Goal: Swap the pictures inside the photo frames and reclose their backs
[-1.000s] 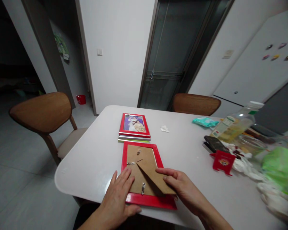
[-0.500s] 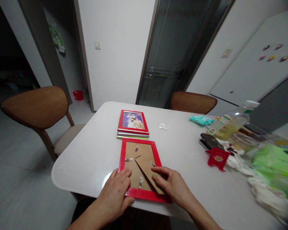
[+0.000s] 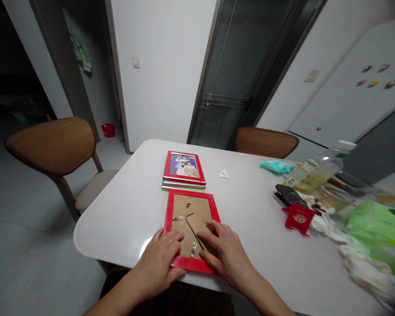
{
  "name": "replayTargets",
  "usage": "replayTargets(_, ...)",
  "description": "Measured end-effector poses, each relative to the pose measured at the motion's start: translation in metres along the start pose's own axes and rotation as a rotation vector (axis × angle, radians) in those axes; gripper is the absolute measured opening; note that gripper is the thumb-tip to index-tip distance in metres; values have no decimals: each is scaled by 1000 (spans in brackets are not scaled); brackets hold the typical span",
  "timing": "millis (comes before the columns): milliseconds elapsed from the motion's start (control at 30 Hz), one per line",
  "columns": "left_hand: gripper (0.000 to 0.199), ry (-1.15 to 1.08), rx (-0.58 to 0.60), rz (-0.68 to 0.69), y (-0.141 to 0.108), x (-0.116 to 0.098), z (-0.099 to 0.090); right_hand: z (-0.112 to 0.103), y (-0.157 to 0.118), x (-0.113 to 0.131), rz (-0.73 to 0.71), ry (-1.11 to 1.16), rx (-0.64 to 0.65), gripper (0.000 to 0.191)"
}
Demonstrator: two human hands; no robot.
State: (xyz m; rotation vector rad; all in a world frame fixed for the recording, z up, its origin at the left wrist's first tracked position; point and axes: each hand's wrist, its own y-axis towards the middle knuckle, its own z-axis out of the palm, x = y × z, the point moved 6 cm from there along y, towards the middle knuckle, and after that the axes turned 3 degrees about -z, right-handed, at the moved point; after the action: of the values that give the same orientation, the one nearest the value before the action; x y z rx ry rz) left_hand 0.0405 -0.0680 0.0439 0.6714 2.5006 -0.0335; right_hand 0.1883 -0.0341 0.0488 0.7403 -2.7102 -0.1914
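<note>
Resting on the left side of a red photo frame [image 3: 192, 264], the left hand [image 3: 161, 256] keeps its fingers over the brown back board [image 3: 197, 210] and its thumb at the near edge; whether it grips or only presses, one cannot tell. The right hand [image 3: 228, 252] is not clenched: its bent fingers are apart and lie over the stand flap [image 3: 200, 227], seemingly without grasping it. The frame lies face down, near the table's front edge, so a strong push toward the body could perhaps tip it off. A small metal clip [image 3: 193, 249] might scratch a fingertip, and pressing the flap crookedly could probably bend its fold. On the white table [image 3: 118, 219], a stack of frames [image 3: 186, 166] lies just beyond, with a white paper scrap [image 3: 224, 174] to its right. Farther right crowd a blue-green packet [image 3: 277, 166], a tilted bottle [image 3: 316, 171], a small red stand [image 3: 299, 218] and a green plastic bag [image 3: 375, 224]. Around the table are two wooden chairs [image 3: 52, 145], and behind it a dark glass door [image 3: 237, 74]. The room is rather dim.
</note>
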Motion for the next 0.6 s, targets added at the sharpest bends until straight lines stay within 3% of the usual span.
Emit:
replayTargets(100,22,17,13,-2,0,1,1,4,1,14,-178,30,19,21)
replayTargets(267,29,13,-1,16,0,3,3,2,-4,27,-331,69,42,23)
replayTargets(500,30,19,6,11,0,5,4,-5,-14,31,-384,65,67,31)
replayTargets(600,25,18,30,1,1,4,3,-4,-9,18,-301,98,-26,31)
